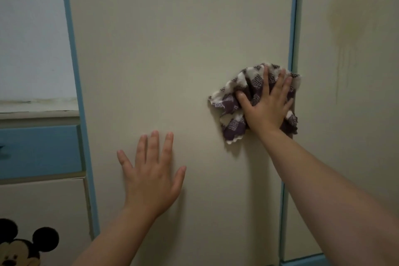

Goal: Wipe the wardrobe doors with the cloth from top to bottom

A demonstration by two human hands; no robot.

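Left hand [151,179] spread flat on door [172,39], 7 o'clock of cloth [228,103]; right hand [267,106] spread, pressing cloth at door's 3 o'clock edge.

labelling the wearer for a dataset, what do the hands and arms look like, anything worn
Nothing worn shows. The left hand and right hand are bare: no gloves, rings or wristbands that I can see. The left forearm and right forearm are bare too, with no sleeve in view down to the frame's edge. No markings can be made out.
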